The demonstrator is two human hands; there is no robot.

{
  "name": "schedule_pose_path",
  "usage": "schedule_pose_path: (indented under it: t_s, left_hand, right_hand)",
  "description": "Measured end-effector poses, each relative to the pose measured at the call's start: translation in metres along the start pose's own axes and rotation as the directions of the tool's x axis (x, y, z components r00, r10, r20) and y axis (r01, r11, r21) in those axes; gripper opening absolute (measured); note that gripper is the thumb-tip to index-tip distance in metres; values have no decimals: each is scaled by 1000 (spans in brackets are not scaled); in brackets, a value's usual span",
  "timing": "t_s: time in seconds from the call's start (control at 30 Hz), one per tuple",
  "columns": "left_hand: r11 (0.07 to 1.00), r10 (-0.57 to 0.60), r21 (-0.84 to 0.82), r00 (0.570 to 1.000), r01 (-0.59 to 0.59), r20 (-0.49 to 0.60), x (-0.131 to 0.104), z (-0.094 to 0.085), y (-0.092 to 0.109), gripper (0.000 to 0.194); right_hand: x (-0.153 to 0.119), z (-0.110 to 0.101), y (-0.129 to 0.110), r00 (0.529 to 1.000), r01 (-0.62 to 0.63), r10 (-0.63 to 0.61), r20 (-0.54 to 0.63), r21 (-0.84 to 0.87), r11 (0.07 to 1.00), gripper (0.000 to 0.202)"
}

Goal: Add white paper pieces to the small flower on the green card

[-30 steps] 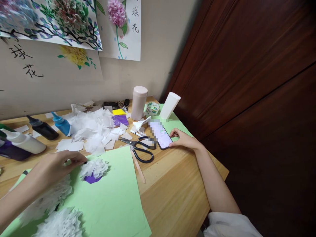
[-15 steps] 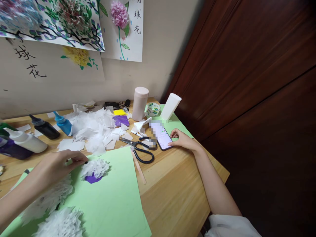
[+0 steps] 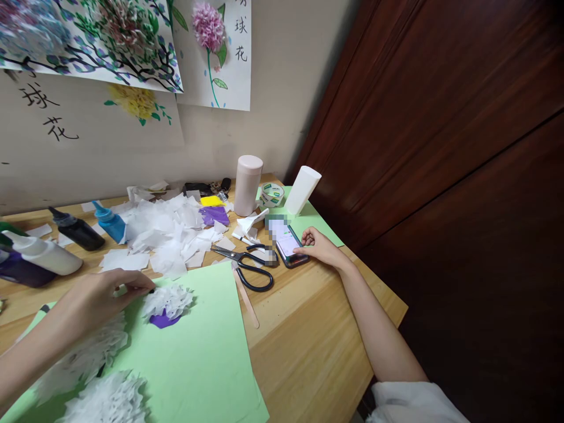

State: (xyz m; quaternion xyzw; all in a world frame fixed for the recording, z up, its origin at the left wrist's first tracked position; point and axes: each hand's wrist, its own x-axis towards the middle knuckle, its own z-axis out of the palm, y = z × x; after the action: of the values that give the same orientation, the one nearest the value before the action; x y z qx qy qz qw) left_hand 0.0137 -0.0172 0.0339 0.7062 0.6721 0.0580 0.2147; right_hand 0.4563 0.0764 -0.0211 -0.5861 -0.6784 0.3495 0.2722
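Observation:
My left hand [image 3: 103,296] is closed in a pinch at the left edge of a small white paper flower [image 3: 170,301]. A small dark bit shows at its fingertips, too little of it to name. Under that flower a purple paper piece [image 3: 164,319] peeks out on the green sheet [image 3: 202,352]. Two larger white paper flowers [image 3: 108,399] lie nearer me, one partly behind my left wrist. Over at the right, my right hand [image 3: 321,247] has its fingers curled in, and its thumb touches the lower screen of a phone [image 3: 286,244] lying on the table.
Black-handled scissors [image 3: 247,267] and a wooden stick [image 3: 245,296] lie beside the green sheet. Torn white paper [image 3: 171,229] is heaped behind. Paint bottles [image 3: 48,252] stand or lie left; a pink tumbler [image 3: 249,187], tape roll [image 3: 271,194] and white cup-like object [image 3: 303,191] are at the back.
The phone's screen picture has shifted, with a dark band showing near its lower edge. My right thumb has slid slightly on it. My left hand stays at the small flower.

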Motion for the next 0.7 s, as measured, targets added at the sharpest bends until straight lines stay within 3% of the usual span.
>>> schedule_pose_path:
  t_s: [0.27, 0.47, 0.7]
  left_hand:
    - [1000, -2, 2, 1000, 2, 16, 0, 0, -2, 36]
    - [1000, 2, 2, 1000, -2, 19, 0, -1, -3, 36]
    - [1000, -6, 3, 1000, 6, 16, 1, 1, -5, 35]
  right_hand:
    - [3, 7, -4, 995, -37, 37, -88, -7, 999, 40]
    - [-1, -9, -2, 996, -22, 13, 89, 100, 995, 36]
    - [-7, -31, 2, 963, 3, -38, 265, 134, 991, 40]
